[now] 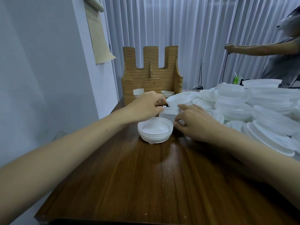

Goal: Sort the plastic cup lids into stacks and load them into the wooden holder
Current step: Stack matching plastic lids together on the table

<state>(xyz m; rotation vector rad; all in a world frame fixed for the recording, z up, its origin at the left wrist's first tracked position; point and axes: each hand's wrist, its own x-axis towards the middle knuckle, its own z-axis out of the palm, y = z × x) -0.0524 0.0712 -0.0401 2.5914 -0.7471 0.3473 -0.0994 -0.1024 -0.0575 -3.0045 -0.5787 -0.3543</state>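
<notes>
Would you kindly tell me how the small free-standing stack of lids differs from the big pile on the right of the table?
The small stack is opaque white; the big pile is translucent. The small stack holds a few narrow lids nested neatly; the big pile holds many, mostly wider lids, loosely heaped. Both lie on the table, outside the wooden holder.

Head view looks down, close over table [146,184]

2 bare forearms and hands: left hand [146,106], right hand [195,123].
</notes>
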